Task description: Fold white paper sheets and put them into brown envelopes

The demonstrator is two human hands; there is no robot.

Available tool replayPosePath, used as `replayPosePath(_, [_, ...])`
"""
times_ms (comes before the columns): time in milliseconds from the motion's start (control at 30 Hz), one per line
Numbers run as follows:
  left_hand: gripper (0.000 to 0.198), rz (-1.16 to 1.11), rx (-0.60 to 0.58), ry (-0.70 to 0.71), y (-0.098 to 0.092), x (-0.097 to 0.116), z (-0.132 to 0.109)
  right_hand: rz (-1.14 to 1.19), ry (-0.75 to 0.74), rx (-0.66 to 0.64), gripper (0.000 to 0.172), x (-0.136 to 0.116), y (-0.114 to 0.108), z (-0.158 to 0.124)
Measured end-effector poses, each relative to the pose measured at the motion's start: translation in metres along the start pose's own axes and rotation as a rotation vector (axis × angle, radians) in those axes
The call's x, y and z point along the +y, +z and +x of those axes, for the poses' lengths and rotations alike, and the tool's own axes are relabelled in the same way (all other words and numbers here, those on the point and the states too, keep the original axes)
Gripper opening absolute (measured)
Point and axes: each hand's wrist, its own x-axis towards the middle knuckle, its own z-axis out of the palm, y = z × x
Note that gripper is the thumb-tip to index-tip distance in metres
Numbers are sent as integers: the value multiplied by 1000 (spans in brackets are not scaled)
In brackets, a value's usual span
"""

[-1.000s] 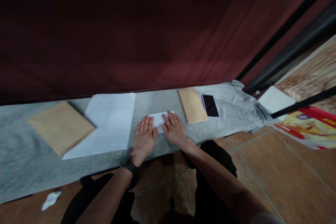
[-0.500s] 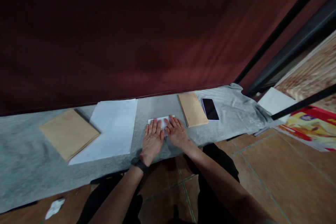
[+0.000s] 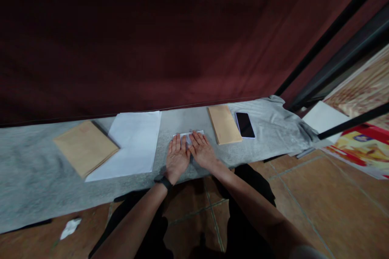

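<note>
A small folded piece of white paper (image 3: 184, 134) lies on the grey cloth, mostly covered by my hands. My left hand (image 3: 177, 158) rests flat on its left part, fingers stretched forward; a dark watch is on that wrist. Over the right part, my right hand (image 3: 203, 152) also presses flat with its fingers stretched. The two thumbs nearly meet in the middle. To the left is a stack of large white sheets (image 3: 136, 141), partly under a pile of brown envelopes (image 3: 86, 147). Narrower brown envelopes (image 3: 224, 124) lie to the right of my hands.
A phone (image 3: 245, 125) with a dark screen lies right of the narrow envelopes. The grey cloth (image 3: 36, 182) covers a long, narrow surface against a dark red curtain (image 3: 152, 48). Black bars and a red-yellow box (image 3: 364, 145) stand at the right. Crumpled white tissue (image 3: 70, 228) lies on the tiled floor.
Both hands stay flat on the folded paper, with the fingers shifted slightly over it. The view has moved a little, so things on the left appear further right.
</note>
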Motion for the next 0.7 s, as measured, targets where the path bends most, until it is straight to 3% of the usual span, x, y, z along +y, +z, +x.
replayPosePath(167, [57,-14,-83,5,-6,-2,1,-14,27,-1,52,1,5,-1])
replayPosePath(433, [64,-22,3,-76,-5,2,-3,-61,90,41,55,15,8,-3])
replayPosePath(700, [68,-30,-2,-87,-6,-4,-4,-59,89,27,58,22,10,-2])
